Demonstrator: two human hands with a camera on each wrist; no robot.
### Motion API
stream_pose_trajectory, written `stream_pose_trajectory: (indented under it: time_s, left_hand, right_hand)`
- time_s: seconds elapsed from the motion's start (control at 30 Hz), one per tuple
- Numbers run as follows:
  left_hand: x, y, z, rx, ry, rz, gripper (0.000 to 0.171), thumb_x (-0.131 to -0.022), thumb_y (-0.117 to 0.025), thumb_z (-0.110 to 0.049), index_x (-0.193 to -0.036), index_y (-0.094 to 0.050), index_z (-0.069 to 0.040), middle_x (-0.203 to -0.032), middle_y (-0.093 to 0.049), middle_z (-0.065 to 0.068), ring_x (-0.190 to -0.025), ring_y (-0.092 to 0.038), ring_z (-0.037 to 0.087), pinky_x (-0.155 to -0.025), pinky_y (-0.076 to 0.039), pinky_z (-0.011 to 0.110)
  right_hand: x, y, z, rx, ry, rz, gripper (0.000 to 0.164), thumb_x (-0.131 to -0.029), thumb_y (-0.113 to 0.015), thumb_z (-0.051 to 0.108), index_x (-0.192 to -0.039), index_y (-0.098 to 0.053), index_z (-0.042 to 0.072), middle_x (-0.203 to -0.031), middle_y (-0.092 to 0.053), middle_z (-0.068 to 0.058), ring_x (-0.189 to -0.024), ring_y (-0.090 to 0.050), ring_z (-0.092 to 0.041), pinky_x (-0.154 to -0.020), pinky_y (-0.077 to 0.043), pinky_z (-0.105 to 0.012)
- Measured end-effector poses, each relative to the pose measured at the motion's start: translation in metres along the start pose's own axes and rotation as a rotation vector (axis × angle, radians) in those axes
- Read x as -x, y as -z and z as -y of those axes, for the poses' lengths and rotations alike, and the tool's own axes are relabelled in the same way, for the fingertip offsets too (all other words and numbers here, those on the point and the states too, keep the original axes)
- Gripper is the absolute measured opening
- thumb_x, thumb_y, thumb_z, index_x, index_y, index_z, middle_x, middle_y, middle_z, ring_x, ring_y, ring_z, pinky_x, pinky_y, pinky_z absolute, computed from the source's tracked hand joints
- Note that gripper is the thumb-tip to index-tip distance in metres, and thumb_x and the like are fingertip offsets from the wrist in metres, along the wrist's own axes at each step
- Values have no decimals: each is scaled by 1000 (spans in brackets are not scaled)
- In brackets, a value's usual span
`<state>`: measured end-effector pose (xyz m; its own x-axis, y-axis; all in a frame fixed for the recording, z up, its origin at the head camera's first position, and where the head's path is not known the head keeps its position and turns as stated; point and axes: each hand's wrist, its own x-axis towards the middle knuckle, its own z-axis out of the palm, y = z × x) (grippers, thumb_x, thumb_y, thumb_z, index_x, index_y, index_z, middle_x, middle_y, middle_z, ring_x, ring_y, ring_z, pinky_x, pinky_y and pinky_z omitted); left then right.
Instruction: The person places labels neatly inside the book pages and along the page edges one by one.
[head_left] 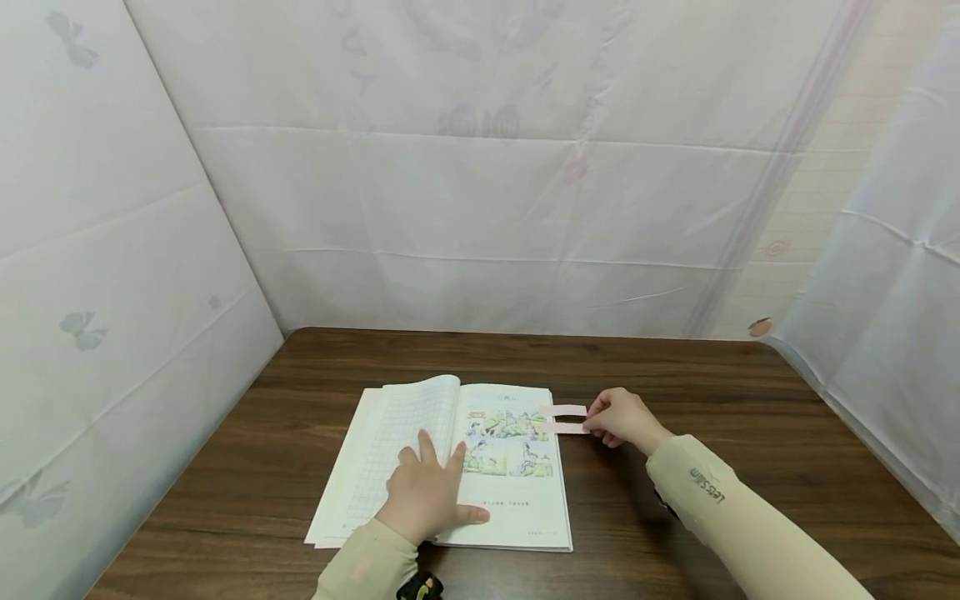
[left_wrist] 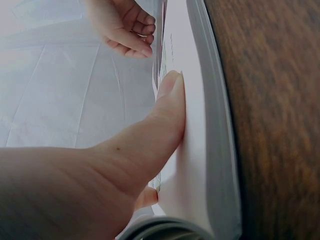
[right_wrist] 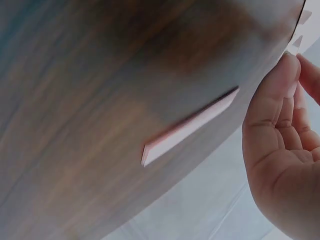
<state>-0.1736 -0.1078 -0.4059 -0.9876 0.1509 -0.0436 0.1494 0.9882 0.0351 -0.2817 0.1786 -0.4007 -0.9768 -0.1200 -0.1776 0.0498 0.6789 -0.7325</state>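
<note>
An open book (head_left: 517,517) lies on the table, its right page printed with coloured pictures. My left hand (head_left: 425,492) presses on it near the spine, fingers spread; the left wrist view shows the thumb (left_wrist: 172,100) along the page. Two pink paper strips, an upper one (head_left: 567,410) and a lower one (head_left: 567,428), jut past the page's right edge. With thumb and fingertips, my right hand (head_left: 624,418) pinches the lower strip's outer end. In the right wrist view, a pink strip-shaped pad (right_wrist: 192,127) lies on the wood, apart from the right hand's fingers.
Dark wood table (head_left: 247,467) surrounds the book. White patterned cloth (head_left: 480,208) hangs behind the table and along both sides. The right forearm (head_left: 742,508) reaches across the table's right part.
</note>
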Motion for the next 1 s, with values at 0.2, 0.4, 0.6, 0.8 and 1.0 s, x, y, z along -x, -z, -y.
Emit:
stream_pose_trajectory:
  time_s: [0.2,0.4,0.6,0.8,1.0]
  left_hand:
    - [-1,0,2,-6,0,-3,101,-66,-69,-78,-143,-54,-14,-143,-38,42,-99,-51,46,-50,-46,38]
    - [-1,-1,2,-15,-4,-6,101,-66,-68,-78,-143,-55,-15,-143,-39,41,-99,-52,46,-49,-46,37]
    - [-2,-1,1,-34,-7,-5,101,-66,-67,-79,-143,-54,-15,-143,-40,41,-98,-52,45,-48,-46,36]
    - [-2,-1,1,-27,3,7,101,-66,-67,-79,-144,-54,-16,-144,-39,40,-101,-52,47,-50,-47,37]
    - [-1,0,0,-23,4,2,100,-66,-68,-78,-143,-54,-15,-143,-39,40,-102,-52,47,-51,-48,38]
  right_hand:
    - [4,10,-1,53,53,-37,8,-86,-72,7,-84,-67,0,-72,-66,-9,-60,-60,-16,-56,-55,-31]
    - [9,17,-10,147,118,-80,7,-88,-71,9,-86,-69,3,-75,-67,-7,-63,-58,-15,-58,-52,-29]
    - [11,23,-22,307,172,-128,10,-87,-73,12,-89,-71,3,-86,-70,-6,-73,-59,-17,-67,-50,-35]
    - [13,23,-35,394,149,-125,13,-85,-75,11,-94,-71,2,-93,-71,-10,-82,-63,-22,-74,-52,-43]
    - [15,23,-40,426,139,-140,17,-84,-76,8,-99,-71,0,-97,-71,-13,-86,-64,-26,-77,-53,-47]
